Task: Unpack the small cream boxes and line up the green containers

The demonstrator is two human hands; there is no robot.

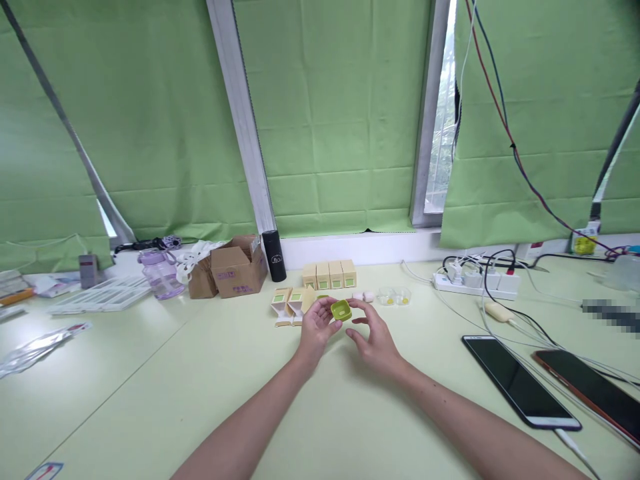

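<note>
My left hand [315, 328] pinches a small green square cup-like container [341, 311] between thumb and fingers, its hollow side facing me. Close by on its right is my right hand [376, 340], thumb and fingers apart; its index fingertip is near the container's rim, and I cannot tell whether it touches. Beyond my left hand stand two opened small cardboard boxes [282, 308], partly hidden by the fingers. A row of several closed small boxes [329, 275] sits behind them. Small pale pink pieces [363, 296] and transparent cups with yellow bits [394, 297] lie past my right hand.
At back left are a brown carton [240, 270], a black cylinder [274, 256], a purple bottle [163, 275] and white trays [103, 295]. On the right, a power strip [477, 285], loose cables and two phones, one black-screened [520, 380], occupy the table.
</note>
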